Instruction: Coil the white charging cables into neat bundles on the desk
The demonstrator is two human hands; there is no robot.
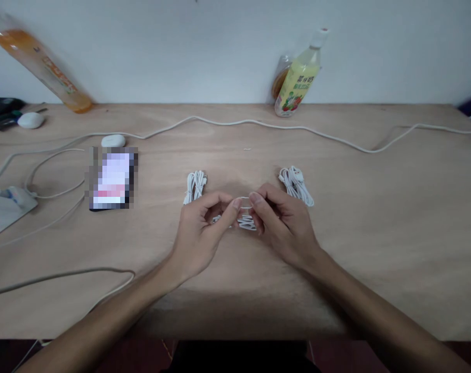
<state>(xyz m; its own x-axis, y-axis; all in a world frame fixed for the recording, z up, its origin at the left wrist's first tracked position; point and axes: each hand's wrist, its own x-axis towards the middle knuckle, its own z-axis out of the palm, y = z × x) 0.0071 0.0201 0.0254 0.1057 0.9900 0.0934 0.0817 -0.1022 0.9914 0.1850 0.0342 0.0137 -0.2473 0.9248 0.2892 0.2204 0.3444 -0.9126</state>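
Between my two hands stretches a thin white loop (245, 207) that looks like a tie or band; its exact kind is too small to tell. My left hand (202, 228) pinches one end between thumb and forefinger. The other end sits in a like pinch of my right hand (285, 223). Just below the loop lies a coiled white cable (247, 223) on the table, partly covered by my fingers. Beyond my left hand rests a second bundled white cable (195, 185), and beyond my right a third bundle (296, 185).
A phone (113, 178) and a white earbud case (113, 141) lie to the left. One long white cord (227, 123) crosses the wooden table (394, 217). By the wall stand an orange bottle (44, 70) and a yellow-labelled drink bottle (300, 83). Another cable (64, 274) runs front left.
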